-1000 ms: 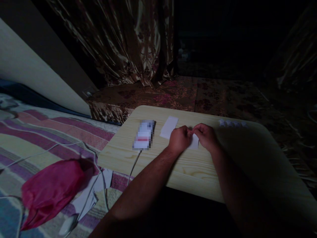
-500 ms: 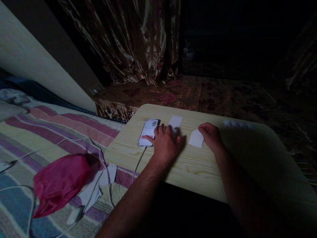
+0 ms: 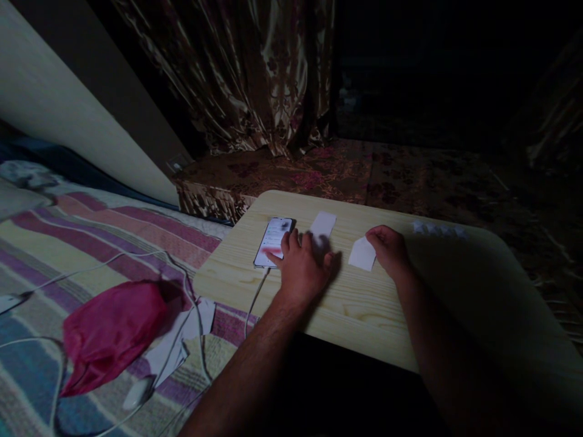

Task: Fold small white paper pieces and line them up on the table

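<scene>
My left hand (image 3: 301,262) is spread with the palm down over the small wooden-topped table (image 3: 350,303). Its thumb reaches to the lower right part of a lit smartphone (image 3: 272,243), which has a white cable plugged into its lower end. Just beyond the fingers lies a white strip of paper (image 3: 324,224). Between its fingertips, my right hand (image 3: 387,247) pinches the right corner of a small white piece of paper (image 3: 362,255) with a pointed top. Several small white paper stars (image 3: 437,229) sit in a row at the table's far right.
On the left, a striped bedspread (image 3: 109,224) carries a crumpled pink bag (image 3: 113,334), white paper scraps (image 3: 168,358), looping white cables and a white computer mouse-like object (image 3: 139,393). A patterned curtain (image 3: 268,79) hangs behind the table.
My left hand has shifted slightly left and its thumb has moved a little on the phone. The right hand keeps its pinch on the paper, almost still.
</scene>
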Motion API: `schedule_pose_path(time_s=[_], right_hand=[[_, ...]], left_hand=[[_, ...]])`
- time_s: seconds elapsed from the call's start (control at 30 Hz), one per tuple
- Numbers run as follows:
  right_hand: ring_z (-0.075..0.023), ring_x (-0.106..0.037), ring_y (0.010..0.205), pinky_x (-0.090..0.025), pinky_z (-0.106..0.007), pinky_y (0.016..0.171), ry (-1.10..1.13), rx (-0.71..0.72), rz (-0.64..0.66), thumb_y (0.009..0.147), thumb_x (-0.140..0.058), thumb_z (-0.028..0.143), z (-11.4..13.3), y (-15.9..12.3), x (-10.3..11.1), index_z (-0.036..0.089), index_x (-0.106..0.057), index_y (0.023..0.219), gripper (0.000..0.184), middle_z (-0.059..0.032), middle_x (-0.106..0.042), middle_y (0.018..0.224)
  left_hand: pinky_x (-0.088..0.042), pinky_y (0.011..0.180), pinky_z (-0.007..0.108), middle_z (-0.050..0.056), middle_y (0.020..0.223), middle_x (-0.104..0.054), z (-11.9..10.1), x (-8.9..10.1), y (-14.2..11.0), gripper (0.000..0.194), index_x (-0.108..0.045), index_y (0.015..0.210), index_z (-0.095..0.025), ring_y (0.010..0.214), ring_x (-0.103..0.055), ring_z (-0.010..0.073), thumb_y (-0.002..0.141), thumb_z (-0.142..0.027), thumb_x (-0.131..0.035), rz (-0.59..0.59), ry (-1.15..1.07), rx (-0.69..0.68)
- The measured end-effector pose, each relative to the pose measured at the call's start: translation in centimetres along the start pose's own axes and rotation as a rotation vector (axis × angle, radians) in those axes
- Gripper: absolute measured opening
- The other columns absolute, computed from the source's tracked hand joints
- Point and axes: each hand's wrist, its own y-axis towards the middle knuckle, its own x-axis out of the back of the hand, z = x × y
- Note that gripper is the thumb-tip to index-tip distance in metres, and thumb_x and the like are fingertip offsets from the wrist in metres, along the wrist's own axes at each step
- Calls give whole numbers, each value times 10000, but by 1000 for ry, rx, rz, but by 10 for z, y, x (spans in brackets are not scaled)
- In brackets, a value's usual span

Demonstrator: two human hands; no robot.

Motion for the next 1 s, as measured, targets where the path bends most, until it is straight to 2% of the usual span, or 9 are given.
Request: schedule_pose_path(time_s=[0.07,0.17,0.3,0.4,0.47,0.57,0.73,0.87,1.0], right_hand=[[-147,-525,570,-379,-259,512,4,-3,-7,741,-629,372,1,0,0,185,-634,756,188,2,-597,626],[-150,-528,570,-386,-262,516,23,-7,-17,735,-633,380,2,0,1,187,-632,757,195,5,-597,621],[-147,-522,565,-378,-258,513,16,-2,-65,731,-629,384,2,3,7,182,-642,764,206,2,-608,625],[-143,-510,550,-362,-254,500,3,-10,-112,726,-630,375,0,8,13,180,-651,774,202,0,-613,619],[-150,-526,568,-377,-257,511,3,-4,-127,728,-630,370,-2,10,17,181,-648,773,195,-6,-622,632],[-167,-556,604,-401,-266,533,-29,5,-124,737,-627,377,-6,14,21,184,-645,774,198,-17,-636,652],[-174,-574,625,-412,-270,543,-63,-16,-111,735,-628,378,-7,17,23,182,-662,770,202,-26,-651,676],[-167,-570,604,-404,-264,535,-28,-60,-96,729,-630,373,-7,20,21,182,-658,744,194,-16,-639,637],[-160,-570,605,-405,-256,537,-51,-9,-51,738,-603,346,-11,22,18,184,-649,731,169,-12,-637,633]], left_hand=[[-195,1096,680,173,1489,-387,-9,0,4,534,-517,1268,-207,1392,-276,392,819,-491,-570,-48,-57,-49],[-370,1071,462,160,1345,-543,-27,-12,19,459,-545,1242,-179,1253,-476,301,841,-400,-559,-45,-266,-145],[-496,792,328,129,1015,-699,-51,-42,53,307,-644,1059,-161,888,-638,226,848,-363,-549,153,-506,-182],[-462,633,287,74,756,-698,-65,-59,74,227,-688,814,-163,669,-606,181,826,-351,-562,365,-590,-241],[-433,590,265,45,665,-664,-71,-67,81,219,-688,742,-157,600,-562,154,795,-345,-588,428,-632,-306],[-409,573,238,17,631,-637,-73,-79,84,185,-690,724,-150,575,-525,122,765,-302,-592,421,-703,-336],[-410,568,211,11,655,-636,-68,-97,81,245,-678,725,-138,580,-520,100,780,-349,-566,390,-891,-193],[-423,575,210,26,692,-660,-64,-102,83,218,-674,731,-133,603,-539,105,758,-333,-590,367,-980,-188],[-431,576,219,30,679,-661,-60,-104,86,170,-666,706,-132,592,-551,110,732,-287,-599,366,-1024,-170]])
